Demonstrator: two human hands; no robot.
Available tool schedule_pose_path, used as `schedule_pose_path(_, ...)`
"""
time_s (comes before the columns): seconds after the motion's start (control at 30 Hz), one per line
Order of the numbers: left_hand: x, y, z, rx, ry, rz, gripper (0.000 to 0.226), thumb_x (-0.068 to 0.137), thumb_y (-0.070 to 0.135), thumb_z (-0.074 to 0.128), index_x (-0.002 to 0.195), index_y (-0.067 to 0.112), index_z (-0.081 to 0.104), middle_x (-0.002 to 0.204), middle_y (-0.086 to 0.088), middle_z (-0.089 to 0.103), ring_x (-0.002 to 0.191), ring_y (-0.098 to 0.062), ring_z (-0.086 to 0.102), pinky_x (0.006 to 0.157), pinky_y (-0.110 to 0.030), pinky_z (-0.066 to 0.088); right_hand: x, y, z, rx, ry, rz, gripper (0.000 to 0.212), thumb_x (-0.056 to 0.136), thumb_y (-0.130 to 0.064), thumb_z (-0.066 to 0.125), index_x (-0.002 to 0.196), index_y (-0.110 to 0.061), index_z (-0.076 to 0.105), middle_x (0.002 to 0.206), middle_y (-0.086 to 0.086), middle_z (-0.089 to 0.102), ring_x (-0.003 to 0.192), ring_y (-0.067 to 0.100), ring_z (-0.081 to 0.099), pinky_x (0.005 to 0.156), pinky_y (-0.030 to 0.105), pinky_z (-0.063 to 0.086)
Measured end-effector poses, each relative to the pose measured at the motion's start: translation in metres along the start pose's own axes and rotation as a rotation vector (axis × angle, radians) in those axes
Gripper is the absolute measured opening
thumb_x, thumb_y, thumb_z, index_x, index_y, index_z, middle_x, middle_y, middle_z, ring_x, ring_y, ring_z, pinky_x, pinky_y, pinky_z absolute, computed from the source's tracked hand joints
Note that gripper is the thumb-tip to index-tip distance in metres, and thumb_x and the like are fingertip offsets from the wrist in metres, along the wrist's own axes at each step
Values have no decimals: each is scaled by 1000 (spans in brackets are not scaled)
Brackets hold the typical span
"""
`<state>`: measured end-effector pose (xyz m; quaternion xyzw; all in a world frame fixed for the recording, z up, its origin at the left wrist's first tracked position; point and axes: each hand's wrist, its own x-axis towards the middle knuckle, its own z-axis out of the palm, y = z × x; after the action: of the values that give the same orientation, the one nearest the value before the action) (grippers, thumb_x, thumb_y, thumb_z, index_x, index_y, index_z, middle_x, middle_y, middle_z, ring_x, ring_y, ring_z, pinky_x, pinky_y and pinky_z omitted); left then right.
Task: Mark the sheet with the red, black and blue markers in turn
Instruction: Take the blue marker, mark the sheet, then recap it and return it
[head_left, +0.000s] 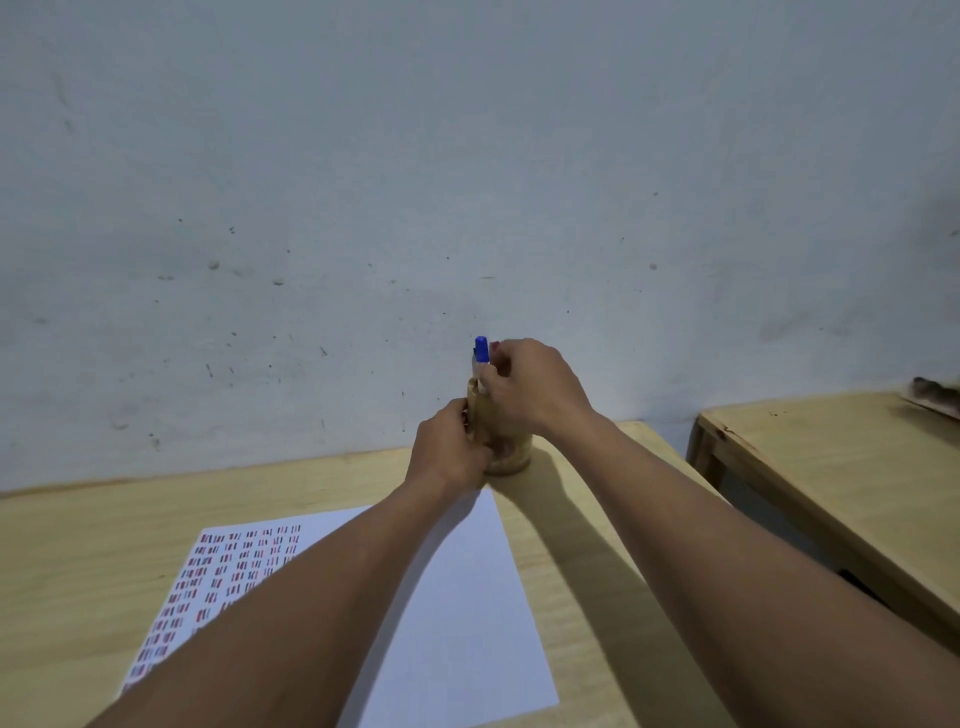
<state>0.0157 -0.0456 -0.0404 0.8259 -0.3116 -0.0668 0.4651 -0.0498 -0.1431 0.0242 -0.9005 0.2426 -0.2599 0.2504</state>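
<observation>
A white sheet (457, 597) lies on the wooden table, its left part filled with several rows of short red, black and blue strokes. Beyond its far edge stands a wooden pen holder (511, 457). My left hand (452, 452) wraps around the holder's left side. My right hand (535, 387) is above the holder, fingers pinched on a marker there. A blue-capped marker (481, 351) sticks up from the holder next to my right fingers, and a bit of red cap (494, 345) shows just behind them. Which marker the fingers grip is hidden.
The wooden table (78, 571) ends at a pale wall (467, 182) right behind the holder. A second wooden table (831, 467) stands to the right across a narrow gap, with a blurred dark object (935, 395) at its far edge.
</observation>
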Motion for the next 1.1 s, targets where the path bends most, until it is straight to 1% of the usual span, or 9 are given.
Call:
schedule_pose_path(0.27, -11, 8, -26, 12, 65, -11, 73, 82, 20, 76, 147, 11, 44, 139, -9, 58, 124, -24, 57, 100, -31, 46, -9, -36, -31, 142, 134, -130, 26, 102, -36, 48, 104, -11, 57, 97, 7, 72, 79, 31, 68, 72, 46, 56)
schedule_pose_path(0.43, -34, 18, -68, -84, 196, 20, 44, 96, 21, 59, 139, 15, 55, 133, -5, 63, 107, -16, 63, 86, -24, 48, -21, -63, -42, 107, 147, -244, 24, 102, -35, 46, 107, -13, 55, 91, 5, 71, 72, 31, 67, 70, 46, 57)
schedule_pose_path(0.53, -46, 18, -95, -120, 283, 46, 37, 98, 19, 53, 135, 17, 59, 125, -3, 67, 97, -11, 61, 69, -11, 40, -32, -77, -42, -13, 124, -315, 20, 101, -28, 51, 113, -14, 58, 98, 4, 71, 79, 28, 64, 73, 42, 55)
schedule_pose_path(0.6, -55, 21, -114, -165, 334, 63, 37, 97, 18, 54, 133, 18, 60, 119, -1, 69, 93, -9, 62, 66, -6, 41, -41, -86, -41, -106, 91, -337, 21, 99, -26, 53, 116, -18, 63, 103, 3, 70, 85, 26, 63, 75, 38, 52)
schedule_pose_path(0.63, -60, 22, -122, -204, 343, 75, 38, 95, 17, 56, 133, 20, 60, 117, 1, 69, 93, -9, 64, 70, -9, 46, -45, -90, -40, -138, 66, -339, 22, 99, -26, 54, 117, -20, 65, 105, 2, 70, 88, 26, 63, 76, 37, 51)
schedule_pose_path(0.7, -68, 21, -138, -286, 332, 100, 39, 92, 17, 59, 130, 26, 62, 113, 3, 70, 95, -12, 68, 83, -28, 57, -54, -97, -36, -181, 11, -335, 24, 99, -25, 54, 119, -22, 68, 108, 2, 70, 94, 24, 63, 78, 36, 50)
schedule_pose_path(0.77, -76, 18, -151, -334, 284, 106, 38, 90, 15, 62, 126, 28, 65, 111, 1, 71, 96, -16, 71, 86, -38, 59, -64, -103, -30, -204, -36, -341, 26, 100, -25, 54, 121, -23, 69, 111, 1, 68, 99, 24, 63, 79, 36, 50)
schedule_pose_path(0.97, -98, 13, -174, -419, 200, 116, 16, 93, 5, 65, 103, 10, 76, 95, -12, 76, 92, -26, 74, 80, -37, 62, -85, -119, -17, -209, -105, -337, 28, 101, -26, 55, 125, -24, 69, 113, 1, 69, 100, 23, 64, 80, 37, 53)
schedule_pose_path(1.1, -105, 11, -179, -447, 277, 103, 15, 93, 3, 63, 97, 9, 76, 92, -12, 77, 87, -20, 76, 82, -36, 62, -104, -125, -10, -64, 93, -309, 24, 99, -31, 58, 121, -21, 63, 111, -1, 62, 89, 20, 65, 76, 36, 49)
